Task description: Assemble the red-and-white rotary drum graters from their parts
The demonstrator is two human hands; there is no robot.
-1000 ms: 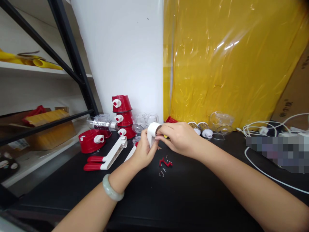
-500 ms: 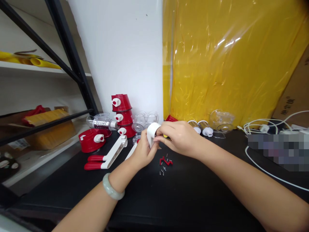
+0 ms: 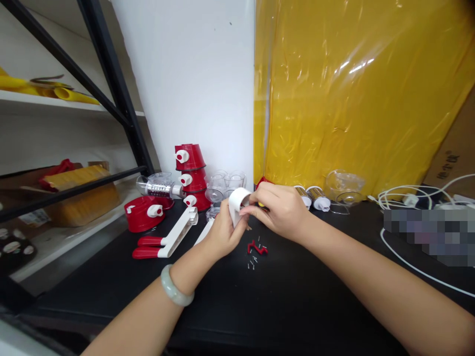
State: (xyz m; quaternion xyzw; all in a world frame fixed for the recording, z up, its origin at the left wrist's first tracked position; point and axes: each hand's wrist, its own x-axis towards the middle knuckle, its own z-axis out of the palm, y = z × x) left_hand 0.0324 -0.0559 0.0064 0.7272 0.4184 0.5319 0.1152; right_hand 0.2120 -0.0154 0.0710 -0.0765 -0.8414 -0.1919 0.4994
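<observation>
My left hand [image 3: 226, 232] is closed around a white plastic grater handle part [image 3: 237, 199], whose rounded hollow end sticks up above the fingers. At that opening, the fingertips of my right hand [image 3: 284, 210] are pinched together; whatever they hold is hidden. Below the hands, small red plastic pieces [image 3: 257, 248] lie on the black table among several small screws [image 3: 253, 262]. To the left rests a pair of white grater handles with red grips [image 3: 166, 242]. Another white handle [image 3: 204, 232] is partly covered by my left forearm.
Red grater housings [image 3: 191, 175] are stacked at the back, with a single red housing [image 3: 143, 215] left of them. Clear plastic cups [image 3: 224, 183] and metal grater drums [image 3: 318, 198] stand along the wall. White cables [image 3: 404, 198] lie right; a black shelf frame [image 3: 111, 79] borders the left.
The whole view has shifted slightly, so things sit a little further right. Both hands stay at the white part, which seems tilted slightly differently; my right fingertips remain at its opening.
</observation>
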